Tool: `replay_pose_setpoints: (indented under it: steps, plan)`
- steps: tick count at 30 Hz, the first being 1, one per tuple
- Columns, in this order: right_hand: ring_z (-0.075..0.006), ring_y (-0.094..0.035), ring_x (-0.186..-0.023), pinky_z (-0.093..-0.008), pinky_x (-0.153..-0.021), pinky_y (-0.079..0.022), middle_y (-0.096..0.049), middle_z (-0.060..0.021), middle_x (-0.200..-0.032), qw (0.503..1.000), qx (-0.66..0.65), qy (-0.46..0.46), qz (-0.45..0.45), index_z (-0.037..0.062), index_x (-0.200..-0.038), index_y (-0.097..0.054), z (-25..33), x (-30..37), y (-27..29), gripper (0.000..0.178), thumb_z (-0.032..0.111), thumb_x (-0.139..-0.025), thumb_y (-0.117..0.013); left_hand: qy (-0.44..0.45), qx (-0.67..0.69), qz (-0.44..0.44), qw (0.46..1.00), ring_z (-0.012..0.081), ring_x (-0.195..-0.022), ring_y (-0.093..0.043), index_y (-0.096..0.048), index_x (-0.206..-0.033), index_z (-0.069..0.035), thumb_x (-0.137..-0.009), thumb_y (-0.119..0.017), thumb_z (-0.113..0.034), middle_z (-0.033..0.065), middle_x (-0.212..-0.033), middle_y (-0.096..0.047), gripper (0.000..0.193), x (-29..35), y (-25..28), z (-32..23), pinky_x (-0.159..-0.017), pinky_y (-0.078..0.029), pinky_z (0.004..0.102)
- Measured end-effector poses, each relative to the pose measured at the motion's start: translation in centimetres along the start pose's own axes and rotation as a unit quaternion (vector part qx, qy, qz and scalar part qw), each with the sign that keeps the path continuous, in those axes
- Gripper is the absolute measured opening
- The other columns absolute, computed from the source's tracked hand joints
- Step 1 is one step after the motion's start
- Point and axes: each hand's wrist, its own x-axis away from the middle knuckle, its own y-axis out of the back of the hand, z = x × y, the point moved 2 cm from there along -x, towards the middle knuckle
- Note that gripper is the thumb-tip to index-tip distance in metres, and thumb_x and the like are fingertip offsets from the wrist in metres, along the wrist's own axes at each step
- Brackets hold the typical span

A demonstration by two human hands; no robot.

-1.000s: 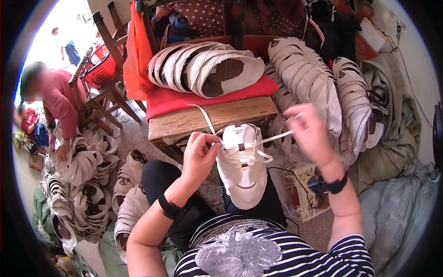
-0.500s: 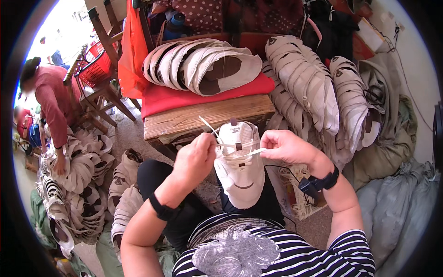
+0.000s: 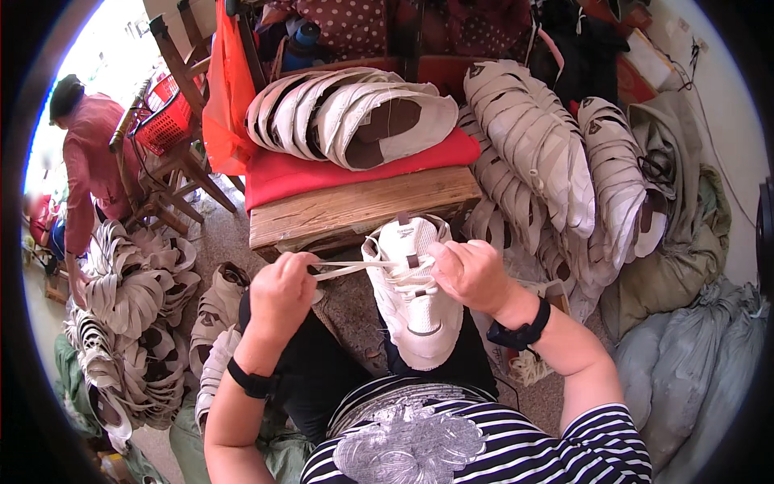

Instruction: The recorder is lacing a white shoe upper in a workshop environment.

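Note:
A white shoe upper [image 3: 421, 327] lies in front of me over my lap, its toe toward me and its tongue [image 3: 407, 236] pointing away. Cream shoelace [image 3: 348, 267] runs from its eyelets out to the left, drawn taut in two strands. My left hand [image 3: 282, 292] is closed on those strands, well to the left of the shoe upper. At the right row of eyelets, my right hand [image 3: 470, 276] is closed against the upper, thumb and fingers pinched where the lace crosses the tongue; its fingertips are partly hidden.
Nested shoe uppers [image 3: 355, 117] lie on a red cloth [image 3: 355, 173] over a wooden bench [image 3: 367, 208]. More stacks [image 3: 528, 137] stand at right, beside grey sacks [image 3: 685, 363]. At left, a person in red [image 3: 101, 153] bends over piled uppers [image 3: 137, 282], near a wooden chair [image 3: 189, 173].
My left hand has moved left and toward me, drawing lace out. My right hand has come in against the eyelets. The upper has tilted slightly; the person at left has shifted.

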Motion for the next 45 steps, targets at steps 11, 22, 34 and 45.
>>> replay_pose_setpoints:
  steps: [11, 22, 34, 45]
  plan:
    - [-0.0278, -0.063, -0.075, -0.0388, -0.065, -0.052, -0.056, -0.0084, -0.098, 0.956, -0.208, -0.197, 0.060, 0.0060, -0.098, -0.056, -1.3, -1.1, 2.3, 0.017, 0.007, -0.082, -0.062, 0.126, 0.074, 0.004, 0.989, 0.0304, -0.080, -0.060, -0.059, -0.112, -0.004, -0.082, -0.065, -0.002, 0.0165, -0.107, -0.054, 0.030, 0.5, -3.3, -0.3, -0.069, -0.051, 0.0366]
    - [-0.0292, -0.062, -0.090, -0.0405, -0.077, -0.050, -0.052, -0.0112, -0.104, 0.899, -0.223, -0.158, 0.343, 0.0059, -0.098, -0.059, -2.5, -2.9, 1.2, 0.020, 0.020, -0.085, -0.066, 0.175, 0.285, 0.034, 0.942, 0.0151, -0.066, -0.051, -0.058, -0.099, -0.005, -0.078, -0.073, -0.004, 0.0088, -0.100, -0.047, 0.025, -0.3, -7.4, -4.0, -0.057, -0.047, 0.0294]
    - [-0.0280, -0.061, -0.072, -0.0380, -0.064, -0.051, -0.053, -0.0108, -0.090, 0.971, -0.146, -0.101, 0.158, 0.0062, -0.093, -0.061, 0.3, -2.3, 2.4, 0.020, 0.016, -0.079, -0.070, 0.129, 0.244, -0.034, 0.961, 0.0125, -0.057, -0.050, -0.056, -0.084, -0.003, -0.079, -0.069, -0.001, 0.0059, -0.087, -0.054, 0.014, -0.4, -5.7, -5.6, -0.051, -0.043, 0.0270]
    - [-0.0173, -0.052, -0.062, -0.0308, -0.058, -0.043, -0.050, -0.0064, -0.072, 0.825, -0.405, -0.265, 0.294, 0.0031, -0.084, -0.061, -0.6, -0.5, 1.4, 0.023, 0.024, -0.084, -0.070, 0.333, 0.476, 0.159, 0.798, 0.0030, -0.049, -0.046, -0.051, -0.101, -0.003, -0.096, -0.055, -0.007, 0.0042, -0.078, -0.063, 0.008, 0.1, -6.3, -5.3, -0.044, -0.039, 0.0186]
